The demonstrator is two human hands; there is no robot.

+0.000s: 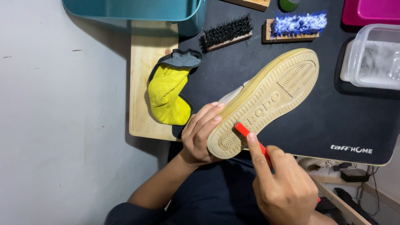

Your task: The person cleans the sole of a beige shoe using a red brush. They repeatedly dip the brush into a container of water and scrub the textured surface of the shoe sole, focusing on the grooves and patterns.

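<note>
- Left hand (200, 135) grips the heel end of the shoe (266, 100), fingers wrapped over the edge, sole turned up toward the camera.
- Shoe is held tilted above the black mat (333, 121), toe pointing toward the brushes.
- Right hand (283, 187) is closed on a red-handled tool (250, 137), index finger pressed along it; its tip touches the sole near the heel tread.
- Step looks like scrubbing the sole, heel area first.
- Next move likely calls for short strokes along the grooves, working toward the toe, left hand keeping the shoe steady.
- Yellow cloth (168, 93) lies on the wooden board (143, 62); black brush (228, 31), blue brush (296, 25), clear tub (371, 56) behind.
</note>
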